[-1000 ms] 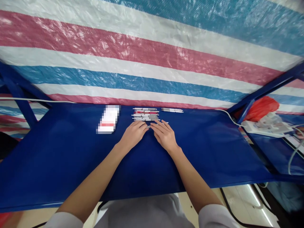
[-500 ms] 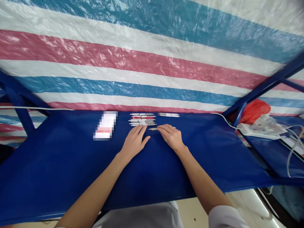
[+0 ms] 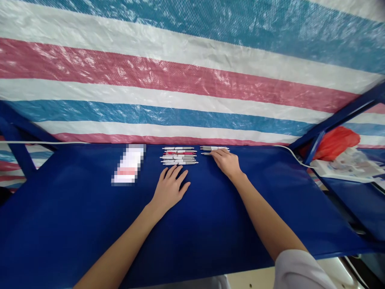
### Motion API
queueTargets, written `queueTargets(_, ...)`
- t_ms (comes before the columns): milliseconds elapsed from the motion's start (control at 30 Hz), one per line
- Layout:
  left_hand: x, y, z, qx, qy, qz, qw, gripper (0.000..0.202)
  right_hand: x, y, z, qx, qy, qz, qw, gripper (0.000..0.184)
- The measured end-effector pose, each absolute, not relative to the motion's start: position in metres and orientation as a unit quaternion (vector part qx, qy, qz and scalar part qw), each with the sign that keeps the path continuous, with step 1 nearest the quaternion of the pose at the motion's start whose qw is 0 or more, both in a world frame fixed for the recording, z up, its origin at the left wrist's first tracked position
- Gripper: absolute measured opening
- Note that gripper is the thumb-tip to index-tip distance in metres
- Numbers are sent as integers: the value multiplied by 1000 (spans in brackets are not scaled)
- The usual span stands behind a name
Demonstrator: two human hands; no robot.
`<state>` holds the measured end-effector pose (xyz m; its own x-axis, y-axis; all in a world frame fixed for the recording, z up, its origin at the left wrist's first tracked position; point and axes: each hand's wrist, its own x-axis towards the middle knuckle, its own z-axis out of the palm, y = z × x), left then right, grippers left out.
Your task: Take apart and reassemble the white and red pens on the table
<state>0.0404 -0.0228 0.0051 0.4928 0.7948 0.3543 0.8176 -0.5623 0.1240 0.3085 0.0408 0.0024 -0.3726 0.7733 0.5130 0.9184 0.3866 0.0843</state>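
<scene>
On the blue surface (image 3: 210, 224) lies a row of several white and grey pens (image 3: 179, 162), side by side, with one red pen (image 3: 180, 153) among them. My left hand (image 3: 171, 185) rests just in front of that row, fingers spread, holding nothing. To the right, my right hand (image 3: 226, 161) is closed on a pen (image 3: 205, 153); its tip sticks out left of the fingers and the rest is hidden under the hand. Right behind it lie other white and grey pens (image 3: 207, 148), partly covered by the fingers.
A blurred-out white, phone-shaped item (image 3: 129, 164) lies left of the pens. Striped plastic sheeting (image 3: 180, 92) hangs along the back edge. At the right, beyond a blue frame bar (image 3: 315, 146), are a red plastic bag (image 3: 338, 142) and a white cable (image 3: 290, 152).
My right hand has carried the pen away and to the right, up beside the small right-hand group. My left hand has drawn back slightly from the row, its fingers spread wider.
</scene>
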Motion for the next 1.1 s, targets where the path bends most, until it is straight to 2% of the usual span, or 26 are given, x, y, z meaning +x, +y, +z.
queueTargets(467, 42, -16, 5, -869, -453, -196, 36, 34, 309, 53, 1, -512, -812, -206, 192, 25)
queueTargets(1100, 40, -20, 5, -871, -452, -191, 32, 35, 301, 45, 12, -530, -808, -174, 186, 25)
